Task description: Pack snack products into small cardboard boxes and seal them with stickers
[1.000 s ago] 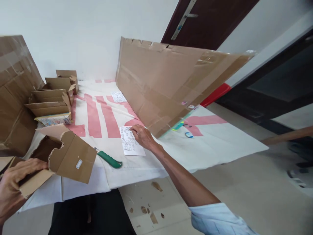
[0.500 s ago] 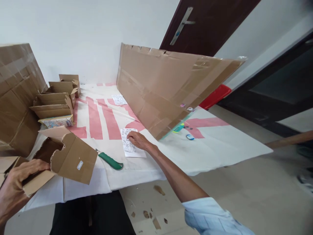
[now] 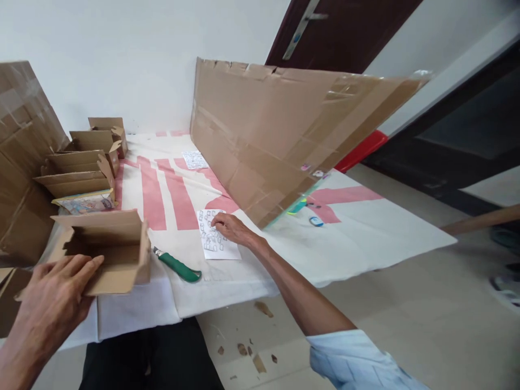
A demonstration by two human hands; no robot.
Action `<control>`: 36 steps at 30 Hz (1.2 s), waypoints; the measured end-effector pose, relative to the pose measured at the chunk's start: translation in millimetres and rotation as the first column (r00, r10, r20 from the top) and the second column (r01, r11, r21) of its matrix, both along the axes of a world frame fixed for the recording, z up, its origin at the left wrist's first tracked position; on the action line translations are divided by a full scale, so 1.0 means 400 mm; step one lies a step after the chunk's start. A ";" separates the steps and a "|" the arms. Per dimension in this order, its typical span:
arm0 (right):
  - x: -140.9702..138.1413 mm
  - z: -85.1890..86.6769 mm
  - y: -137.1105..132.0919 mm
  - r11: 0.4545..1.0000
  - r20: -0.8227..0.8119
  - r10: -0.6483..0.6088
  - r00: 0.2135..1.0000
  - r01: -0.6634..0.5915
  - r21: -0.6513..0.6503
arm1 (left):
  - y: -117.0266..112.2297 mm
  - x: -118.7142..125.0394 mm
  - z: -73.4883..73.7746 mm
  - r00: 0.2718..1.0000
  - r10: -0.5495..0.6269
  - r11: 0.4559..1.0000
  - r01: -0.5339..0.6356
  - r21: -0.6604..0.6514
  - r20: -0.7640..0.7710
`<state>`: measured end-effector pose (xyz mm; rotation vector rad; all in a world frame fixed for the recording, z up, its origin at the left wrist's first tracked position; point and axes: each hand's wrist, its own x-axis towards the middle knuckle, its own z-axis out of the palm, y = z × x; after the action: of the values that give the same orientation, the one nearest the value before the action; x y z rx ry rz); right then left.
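Left hand: grip grasping the near flap of an open carton at the front of the worktop; thumb mostly hidden. Judged part-way: carton formed, top unclosed. Right hand: fingers curled over a marked sheet, covering some marks; whether anything is pinched, cannot tell. Beyond, further cartons stand open, interiors largely masked.

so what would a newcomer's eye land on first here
Probably the large taped cardboard panel standing on the table, just right of centre. Then perhaps the green utility knife near the front edge, lying between the open cardboard box at the left hand and the marked paper sheet beneath the right hand.
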<state>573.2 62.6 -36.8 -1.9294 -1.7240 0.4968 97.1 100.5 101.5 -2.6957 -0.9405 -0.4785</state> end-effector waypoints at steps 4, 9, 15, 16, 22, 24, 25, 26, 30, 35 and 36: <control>0.010 0.009 -0.007 1.000 -0.054 0.009 0.999 -0.010 -0.023 | -0.122 0.083 0.026 0.971 -0.116 0.993 0.109 0.047 0.210; 0.026 0.034 0.001 0.997 -0.087 0.028 0.996 -0.034 -0.064 | -0.206 0.287 -0.017 0.893 -0.355 0.858 0.428 -0.284 0.276; 0.031 0.064 0.029 0.988 -0.099 0.087 0.991 -0.098 -0.122 | -0.113 0.558 -0.120 0.942 -0.296 0.884 0.206 -0.419 -0.160; 0.033 0.064 0.034 0.986 -0.099 0.093 0.991 -0.106 -0.131 | -0.094 0.586 -0.132 0.939 -0.282 0.882 0.172 -0.439 -0.197; 0.054 0.051 0.060 0.973 -0.086 0.127 0.988 -0.141 -0.184 | 0.011 0.674 -0.205 0.962 -0.147 0.910 0.040 -0.413 -0.230; 0.060 0.047 0.070 0.969 -0.078 0.133 0.988 -0.146 -0.198 | 0.036 0.689 -0.227 0.959 -0.173 0.908 0.067 -0.413 -0.224; 0.062 0.044 0.074 0.968 -0.074 0.135 0.988 -0.147 -0.206 | 0.045 0.695 -0.236 0.956 -0.186 0.907 0.078 -0.415 -0.225; 0.063 0.041 0.079 0.966 -0.071 0.135 0.988 -0.147 -0.212 | 0.052 0.701 -0.244 0.955 -0.192 0.905 0.082 -0.416 -0.228; 0.066 0.026 0.094 0.957 -0.074 0.136 0.988 -0.151 -0.248 | 0.072 0.717 -0.264 0.949 -0.192 0.901 0.070 -0.429 -0.249; 0.069 0.010 0.107 0.943 -0.084 0.143 0.986 -0.161 -0.292 | 0.089 0.736 -0.277 0.948 -0.192 0.901 0.068 -0.429 -0.255; 0.069 0.009 0.109 0.942 -0.081 0.142 0.987 -0.159 -0.296 | 0.091 0.741 -0.278 0.946 -0.195 0.900 0.068 -0.430 -0.259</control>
<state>600.9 106.1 -33.1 -1.9689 -1.8537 0.9124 393.3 137.1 -9.8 -3.1059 -0.8512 0.1297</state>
